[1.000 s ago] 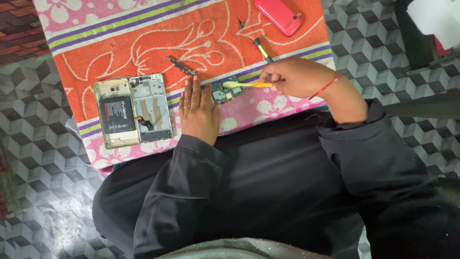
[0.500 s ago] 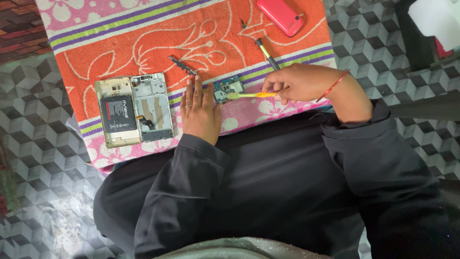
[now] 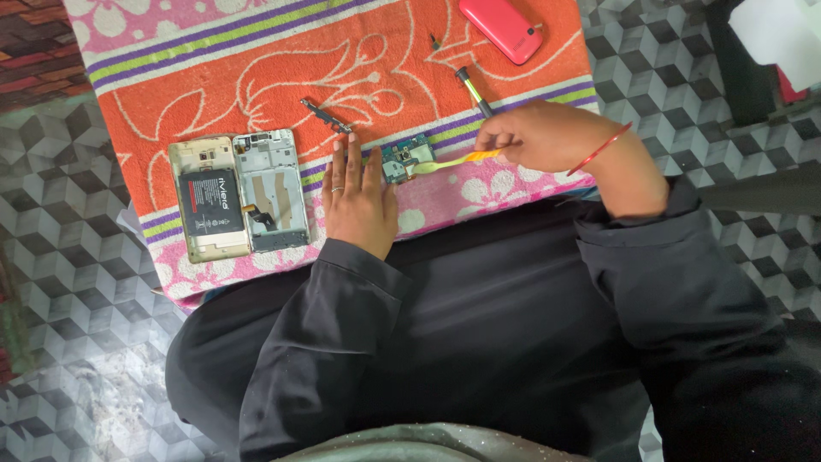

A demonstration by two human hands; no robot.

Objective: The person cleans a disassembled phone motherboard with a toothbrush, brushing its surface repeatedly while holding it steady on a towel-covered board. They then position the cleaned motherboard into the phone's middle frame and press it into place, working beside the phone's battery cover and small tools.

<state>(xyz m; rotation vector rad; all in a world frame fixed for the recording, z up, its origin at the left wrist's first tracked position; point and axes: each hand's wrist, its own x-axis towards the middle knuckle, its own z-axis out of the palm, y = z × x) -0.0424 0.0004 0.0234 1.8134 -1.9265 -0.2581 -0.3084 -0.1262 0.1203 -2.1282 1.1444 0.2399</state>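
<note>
My left hand (image 3: 357,198) lies flat on the orange and pink patterned cloth (image 3: 214,77), fingers together, its fingertips beside a small green circuit board (image 3: 405,159). My right hand (image 3: 547,135) is closed on a yellow brush-like tool (image 3: 453,161) whose tip rests on the board. Left of my left hand lie an opened phone back with a black battery (image 3: 209,200) and a bare phone frame (image 3: 272,190), side by side.
A small dark metal strip (image 3: 326,115) lies on the cloth above my left hand. A screwdriver (image 3: 474,91) and a pink phone (image 3: 505,29) lie at the far right. The cloth sits on a grey cube-patterned floor (image 3: 68,282). My dark sleeves fill the foreground.
My right hand with the yellow tool has shifted slightly along the circuit board. My left hand stays flat on the cloth.
</note>
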